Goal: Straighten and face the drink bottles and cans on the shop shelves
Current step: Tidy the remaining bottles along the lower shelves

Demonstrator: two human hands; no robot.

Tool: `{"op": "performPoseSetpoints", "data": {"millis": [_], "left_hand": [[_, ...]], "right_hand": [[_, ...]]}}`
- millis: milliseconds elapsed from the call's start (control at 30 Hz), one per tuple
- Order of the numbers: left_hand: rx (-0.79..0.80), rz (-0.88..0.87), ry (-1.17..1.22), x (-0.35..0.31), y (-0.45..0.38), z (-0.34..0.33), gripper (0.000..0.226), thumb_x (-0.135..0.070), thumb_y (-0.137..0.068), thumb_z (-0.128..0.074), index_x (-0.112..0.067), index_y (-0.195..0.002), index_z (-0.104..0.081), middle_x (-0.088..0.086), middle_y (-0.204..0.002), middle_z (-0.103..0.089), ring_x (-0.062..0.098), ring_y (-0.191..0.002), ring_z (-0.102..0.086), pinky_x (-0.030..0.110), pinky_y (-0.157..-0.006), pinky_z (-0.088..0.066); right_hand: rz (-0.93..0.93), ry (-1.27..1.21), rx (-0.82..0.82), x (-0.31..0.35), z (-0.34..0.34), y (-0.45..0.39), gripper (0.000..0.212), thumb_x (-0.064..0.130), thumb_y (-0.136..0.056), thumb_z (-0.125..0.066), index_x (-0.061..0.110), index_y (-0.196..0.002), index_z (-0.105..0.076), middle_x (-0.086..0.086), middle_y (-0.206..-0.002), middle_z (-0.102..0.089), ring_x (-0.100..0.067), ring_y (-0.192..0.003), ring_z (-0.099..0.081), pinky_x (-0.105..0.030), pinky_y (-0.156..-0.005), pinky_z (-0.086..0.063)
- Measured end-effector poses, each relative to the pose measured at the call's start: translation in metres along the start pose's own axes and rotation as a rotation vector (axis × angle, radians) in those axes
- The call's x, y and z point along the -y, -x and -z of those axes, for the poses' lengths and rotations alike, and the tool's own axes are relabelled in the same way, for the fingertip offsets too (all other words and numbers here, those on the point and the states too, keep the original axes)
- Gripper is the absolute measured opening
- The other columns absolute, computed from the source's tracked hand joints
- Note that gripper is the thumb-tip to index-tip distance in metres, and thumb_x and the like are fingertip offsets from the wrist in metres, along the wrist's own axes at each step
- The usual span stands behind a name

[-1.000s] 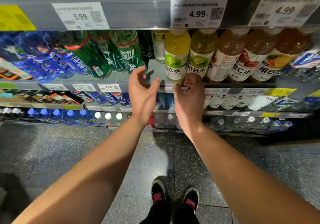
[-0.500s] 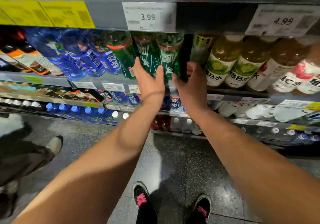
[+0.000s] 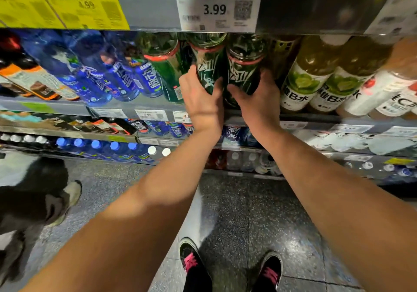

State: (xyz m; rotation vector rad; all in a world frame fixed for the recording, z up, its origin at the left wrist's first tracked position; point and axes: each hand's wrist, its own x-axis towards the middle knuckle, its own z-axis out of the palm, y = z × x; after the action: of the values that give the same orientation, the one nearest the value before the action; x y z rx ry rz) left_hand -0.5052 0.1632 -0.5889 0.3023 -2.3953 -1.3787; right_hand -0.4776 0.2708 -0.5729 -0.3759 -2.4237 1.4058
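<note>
Head: left hand (image 3: 199,98), right hand (image 3: 257,102) grip glossy green bottles (image 3: 244,65).

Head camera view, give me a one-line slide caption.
Left hand and right hand each grip a green bottle on the shelf, below a 3.99 tag.

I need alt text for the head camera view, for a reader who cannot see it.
Two bare hands, left hand and right hand, each grip a green bottle: left green bottle, right green bottle, under a 3.99 price tag.

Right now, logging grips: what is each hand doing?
Left hand: grips a green bottle.
Right hand: grips the neighbouring green bottle.
</note>
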Motion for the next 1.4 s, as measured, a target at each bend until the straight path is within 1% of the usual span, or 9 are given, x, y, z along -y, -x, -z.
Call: {"op": "performPoseSetpoints", "data": {"millis": [100,233,367,567,733,867,1067,1200,1400], "left_hand": [[0.024,0.063,0.157,-0.005,0.0,-0.004,0.055,-0.011,-0.079,-0.078,0.0,-0.122,-0.046,0.016,-0.112,-0.059,0.029,-0.101,-0.058,0.04,-0.092,-0.047],[0.014,0.086,0.167,-0.009,-0.002,-0.002,0.054,-0.017,-0.071,-0.081,-0.016,-0.108,-0.04,-0.009,-0.088,-0.053,-0.002,-0.077,-0.053,0.01,-0.07,-0.04],[0.025,0.058,0.119,-0.004,0.009,0.01,0.051,-0.021,-0.07,-0.079,-0.026,-0.108,-0.045,-0.017,-0.08,-0.052,-0.014,-0.073,-0.052,0.006,-0.064,-0.038],[0.116,0.042,0.153,-0.002,0.011,0.017,0.051,-0.018,-0.071,-0.082,-0.026,-0.106,-0.046,-0.02,-0.073,-0.049,-0.01,-0.065,-0.049,0.008,-0.058,-0.037],[0.184,0.043,0.256,0.002,0.014,0.024,0.055,-0.017,-0.075,-0.086,-0.015,-0.117,-0.05,-0.011,-0.089,-0.056,-0.001,-0.079,-0.052,0.025,-0.079,-0.05],[-0.054,0.016,0.317,0.014,0.014,0.048,0.033,-0.014,-0.081,-0.069,-0.021,-0.108,-0.052,0.006,-0.095,-0.05,0.015,-0.081,-0.049,0.038,-0.081,-0.05],[-0.042,0.175,0.117,0.025,-0.022,0.059,0.071,-0.023,-0.08,-0.082,-0.003,-0.137,-0.045,0.011,-0.134,-0.05,0.023,-0.125,-0.05,0.03,-0.109,-0.038],[-0.058,0.148,0.083,0.028,-0.03,0.054,0.068,-0.022,-0.077,-0.084,-0.005,-0.133,-0.05,0.007,-0.127,-0.053,0.019,-0.114,-0.052,0.009,-0.086,-0.03],[-0.005,0.084,-0.003,0.032,-0.036,0.06,0.055,-0.022,-0.073,-0.086,-0.01,-0.117,-0.057,-0.002,-0.103,-0.048,0.013,-0.09,-0.047,0.006,-0.07,-0.031]], "right_hand": [[0.008,0.016,-0.021,-0.002,0.005,0.005,0.051,0.03,-0.083,-0.081,0.004,-0.119,-0.056,-0.008,-0.116,-0.068,-0.02,-0.105,-0.064,-0.018,-0.084,-0.046],[0.0,0.033,-0.021,0.002,0.006,0.008,0.052,0.03,-0.084,-0.08,0.001,-0.12,-0.056,-0.011,-0.116,-0.068,-0.024,-0.105,-0.064,-0.021,-0.086,-0.047],[-0.015,0.045,-0.012,0.002,0.01,0.012,0.052,0.031,-0.085,-0.079,-0.001,-0.119,-0.056,-0.014,-0.113,-0.066,-0.028,-0.105,-0.063,-0.032,-0.089,-0.049],[-0.043,0.068,-0.019,0.004,0.014,0.012,0.055,0.032,-0.085,-0.079,0.001,-0.124,-0.054,-0.012,-0.121,-0.065,-0.026,-0.112,-0.061,-0.038,-0.097,-0.05],[-0.055,0.075,-0.071,0.006,0.012,0.017,0.062,0.031,-0.084,-0.079,0.0,-0.13,-0.052,-0.014,-0.127,-0.064,-0.028,-0.118,-0.06,-0.038,-0.1,-0.048],[-0.071,0.057,-0.075,0.005,0.008,0.018,0.067,0.032,-0.084,-0.079,0.002,-0.135,-0.049,-0.013,-0.131,-0.062,-0.029,-0.122,-0.057,-0.037,-0.104,-0.047],[-0.122,0.056,-0.118,0.0,-0.001,0.022,0.077,0.041,-0.086,-0.075,0.007,-0.147,-0.042,-0.01,-0.142,-0.056,-0.025,-0.132,-0.05,-0.016,-0.1,-0.032],[-0.143,-0.012,-0.158,-0.004,-0.005,0.025,0.081,0.042,-0.086,-0.076,0.007,-0.149,-0.038,-0.008,-0.144,-0.054,-0.021,-0.132,-0.05,-0.011,-0.098,-0.033],[-0.145,-0.056,-0.139,-0.006,-0.007,0.027,0.077,0.041,-0.088,-0.074,0.009,-0.149,-0.039,-0.006,-0.141,-0.057,-0.016,-0.127,-0.054,-0.017,-0.103,-0.041]]}}
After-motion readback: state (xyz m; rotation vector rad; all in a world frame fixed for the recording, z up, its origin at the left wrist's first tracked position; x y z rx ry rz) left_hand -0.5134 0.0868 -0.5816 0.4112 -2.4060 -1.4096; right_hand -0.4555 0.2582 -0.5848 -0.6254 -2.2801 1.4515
